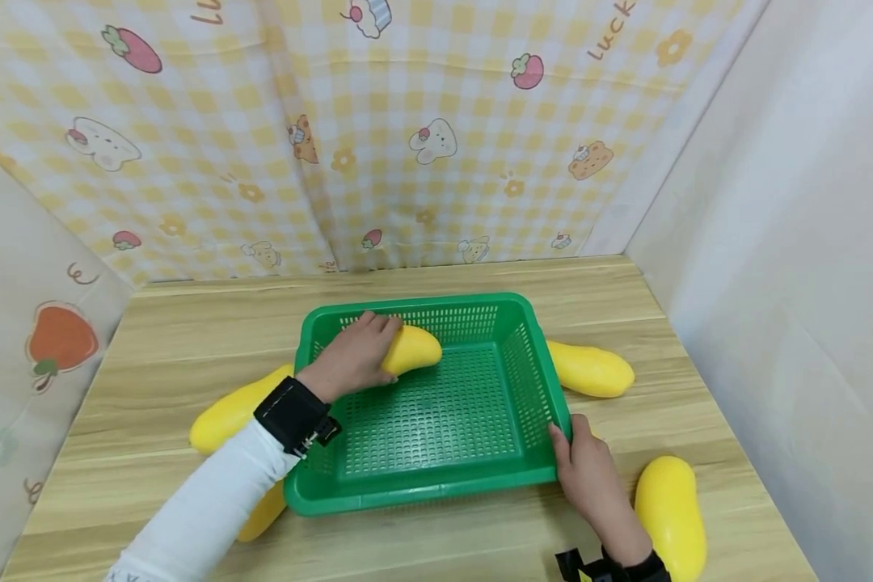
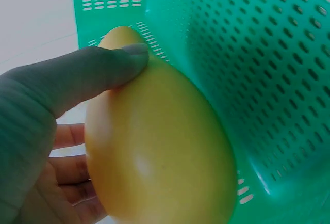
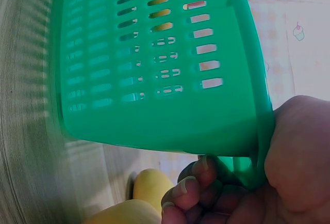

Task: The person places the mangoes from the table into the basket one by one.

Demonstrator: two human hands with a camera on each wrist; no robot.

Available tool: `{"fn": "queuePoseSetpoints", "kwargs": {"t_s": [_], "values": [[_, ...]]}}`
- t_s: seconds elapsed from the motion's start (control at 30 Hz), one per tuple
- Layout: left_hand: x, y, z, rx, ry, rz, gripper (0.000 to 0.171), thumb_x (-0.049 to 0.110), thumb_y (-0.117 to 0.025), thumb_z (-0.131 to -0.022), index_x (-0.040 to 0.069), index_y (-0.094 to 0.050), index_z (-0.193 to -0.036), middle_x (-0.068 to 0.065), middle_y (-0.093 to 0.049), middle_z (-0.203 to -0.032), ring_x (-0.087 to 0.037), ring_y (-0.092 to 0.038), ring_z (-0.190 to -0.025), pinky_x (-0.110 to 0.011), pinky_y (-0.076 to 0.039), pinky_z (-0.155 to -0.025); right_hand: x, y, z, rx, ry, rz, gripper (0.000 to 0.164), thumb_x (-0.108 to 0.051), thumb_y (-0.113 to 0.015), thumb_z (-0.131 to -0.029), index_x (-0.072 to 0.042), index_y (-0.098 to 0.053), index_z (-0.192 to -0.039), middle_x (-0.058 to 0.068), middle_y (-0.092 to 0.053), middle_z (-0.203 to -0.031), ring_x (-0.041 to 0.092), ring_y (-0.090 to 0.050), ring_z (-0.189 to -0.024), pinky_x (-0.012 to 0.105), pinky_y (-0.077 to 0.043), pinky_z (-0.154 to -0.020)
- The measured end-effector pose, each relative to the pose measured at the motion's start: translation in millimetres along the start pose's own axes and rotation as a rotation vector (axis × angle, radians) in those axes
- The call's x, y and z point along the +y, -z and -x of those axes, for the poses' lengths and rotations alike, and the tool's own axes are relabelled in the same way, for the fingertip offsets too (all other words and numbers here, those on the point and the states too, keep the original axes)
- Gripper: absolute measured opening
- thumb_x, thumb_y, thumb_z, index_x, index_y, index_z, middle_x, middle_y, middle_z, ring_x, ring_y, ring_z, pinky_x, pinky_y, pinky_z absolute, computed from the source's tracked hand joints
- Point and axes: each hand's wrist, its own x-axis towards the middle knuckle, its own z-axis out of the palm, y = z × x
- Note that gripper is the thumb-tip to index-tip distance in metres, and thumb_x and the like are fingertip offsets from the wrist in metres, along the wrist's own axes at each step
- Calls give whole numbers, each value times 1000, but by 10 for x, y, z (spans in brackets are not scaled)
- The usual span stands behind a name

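A green perforated plastic basket [image 1: 436, 491] sits at the middle of the wooden table. My left hand [image 1: 356, 356] reaches over its left side and grips a yellow mango [image 1: 416, 350] inside, near the back wall. Up close in the left wrist view, the thumb lies across the mango [image 2: 160, 146] and the other fingers pass behind it. At the basket's front right corner, my right hand [image 1: 592, 477] holds the rim, thumb on top. In the right wrist view its curled fingers [image 3: 185, 190] tuck under the rim.
Left of the basket lie a long yellow mango [image 1: 225, 412] and another mango [image 1: 263, 513], partly covered by arm and basket. To the right are a mango [image 1: 592, 369] against the basket and one [image 1: 671, 513] beside my right wrist. A checked cloth [image 1: 378, 186] hangs behind the table.
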Motion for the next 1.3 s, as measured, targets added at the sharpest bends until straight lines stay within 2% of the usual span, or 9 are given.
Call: {"fn": "queuePoseSetpoints", "kwargs": {"t_s": [0.23,0.37,0.6,0.87,1.13,1.3], "values": [[17,-132,-37,-22,-81,-174,79,33,-88,-66,-2,-50,-126,-20,-57,-112,-34,-52,-104,-44,-47,-88,-24,26,3,-2,9,5,26,-20,-44,-103,6,-45,-106,8,-51,-71,18,-48,-59,31,-42,-52],[26,-190,-41,-44,-82,-207,81,34,-88,-67,-2,-49,-128,-22,-56,-112,-37,-52,-106,-45,-47,-89,-28,23,6,-9,1,10,26,-20,-44,-103,6,-45,-107,8,-51,-71,18,-48,-58,30,-42,-52],[13,-272,-31,-68,-87,-208,79,33,-88,-66,-1,-49,-126,-20,-55,-112,-34,-51,-104,-43,-47,-87,-32,17,1,-8,4,12,26,-20,-44,-103,5,-44,-106,8,-51,-71,18,-48,-58,30,-42,-51],[4,-335,-11,-34,-102,-260,79,34,-88,-65,-2,-50,-124,-21,-54,-112,-35,-52,-102,-43,-49,-86,-24,15,16,-17,-9,22,28,-22,-43,-103,5,-44,-107,7,-49,-68,18,-47,-58,31,-41,-52],[11,-364,21,49,-59,-339,77,30,-89,-63,-2,-51,-122,-23,-51,-111,-36,-49,-101,-45,-48,-82,-20,25,11,-21,-22,11,28,-24,-43,-103,4,-44,-105,7,-48,-69,18,-47,-58,30,-41,-51],[23,-343,60,39,-40,-374,77,31,-89,-64,-2,-52,-122,-23,-50,-113,-36,-48,-101,-45,-48,-80,-21,24,6,-22,-15,12,27,-23,-43,-103,4,-44,-106,7,-49,-70,18,-47,-58,30,-41,-51]]}}
